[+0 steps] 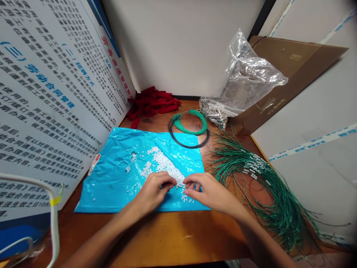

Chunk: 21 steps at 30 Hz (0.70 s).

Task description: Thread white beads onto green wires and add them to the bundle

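Note:
My left hand (156, 190) and my right hand (205, 190) face each other over the front of a blue plastic sheet (108, 178). Fingers and thumb are pinched together on both. A faint dark line seems to run between the fingertips, too thin to make out. Just beyond the fingertips lies a pile of small white beads (164, 163), spread across the sheet. A few loose beads (187, 198) lie beneath my right hand's fingers. To the right of that hand rests a large bundle of green wires (279, 201) with white pieces (256, 163) on them.
Behind the sheet are a green wire coil (202, 124), a dark coil (178, 143) and a heap of red strips (153, 102). A clear plastic bag (245, 82) leans by a cardboard box (290, 70). A printed board (55, 93) borders the left; a white tube (54, 219) stands in front.

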Each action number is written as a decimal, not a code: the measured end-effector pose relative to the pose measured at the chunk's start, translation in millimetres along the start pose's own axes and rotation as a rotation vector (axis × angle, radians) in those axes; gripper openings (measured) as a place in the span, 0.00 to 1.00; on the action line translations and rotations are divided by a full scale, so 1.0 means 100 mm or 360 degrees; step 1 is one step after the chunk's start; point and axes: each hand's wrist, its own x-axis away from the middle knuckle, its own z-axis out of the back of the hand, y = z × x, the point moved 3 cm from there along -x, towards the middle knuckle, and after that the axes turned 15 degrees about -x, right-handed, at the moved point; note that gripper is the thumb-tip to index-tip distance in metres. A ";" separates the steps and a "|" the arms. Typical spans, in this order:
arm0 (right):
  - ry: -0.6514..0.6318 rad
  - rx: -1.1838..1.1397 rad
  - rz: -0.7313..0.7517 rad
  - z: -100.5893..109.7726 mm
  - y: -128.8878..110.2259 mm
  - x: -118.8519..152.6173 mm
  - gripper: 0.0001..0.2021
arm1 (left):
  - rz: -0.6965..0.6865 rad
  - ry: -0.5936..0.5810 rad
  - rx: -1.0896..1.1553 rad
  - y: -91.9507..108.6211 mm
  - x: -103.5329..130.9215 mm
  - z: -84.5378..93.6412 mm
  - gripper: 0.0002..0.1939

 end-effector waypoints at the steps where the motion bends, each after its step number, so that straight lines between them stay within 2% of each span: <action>1: -0.0040 -0.0097 -0.0064 -0.05 0.04 -0.04 0.07 | -0.0002 -0.0005 0.0021 0.01 0.00 -0.01 0.08; 5: -0.0141 -0.0520 -0.0312 -0.21 0.17 -0.14 0.05 | 0.0095 -0.0013 0.0146 0.03 0.00 -0.02 0.06; 8: -0.0133 -0.0716 -0.0395 -0.24 0.19 -0.15 0.05 | 0.0249 -0.0046 0.0281 0.01 0.00 -0.01 0.04; 14: -0.0060 -0.0761 -0.0441 -0.20 0.17 -0.14 0.04 | 0.0426 -0.0176 0.0465 -0.05 -0.03 0.00 0.06; 21: -0.0063 -0.0798 -0.0461 -0.20 0.21 -0.15 0.04 | 0.0489 -0.0241 0.0412 -0.08 -0.04 0.00 0.07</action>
